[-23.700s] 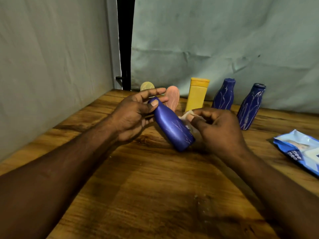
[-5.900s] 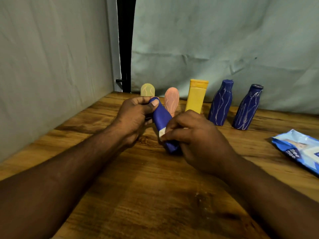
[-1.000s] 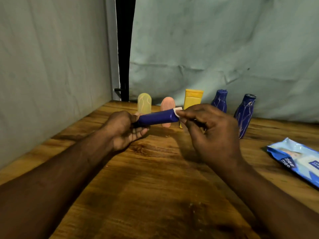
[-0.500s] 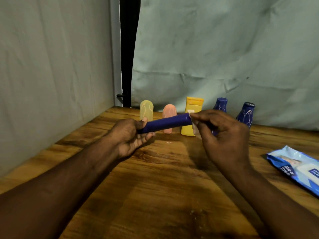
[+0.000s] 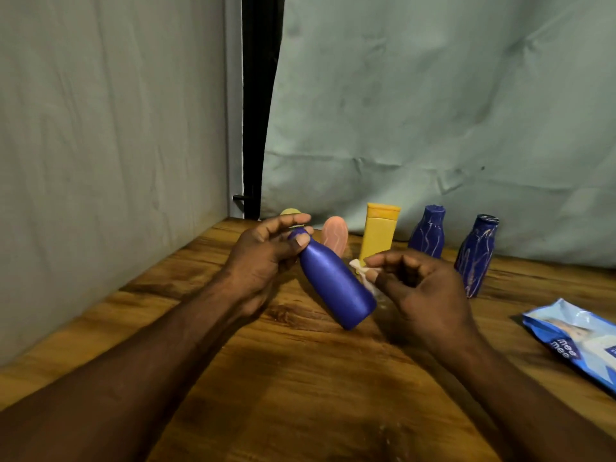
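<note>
Mostly hidden, the wipe (image 5: 362, 272) is pinched by right hand (image 5: 423, 291); left hand (image 5: 263, 258) grips blue bottle (image 5: 336, 285).

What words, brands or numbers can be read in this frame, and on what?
"mee mee": white letters on the blue and white plastic wipes pack lying on the wooden table.
Further print at the pack's right edge: cut off, unreadable.
No text shows on the plain blue plastic bottle in the left hand or the white wipe in the right hand.
</note>
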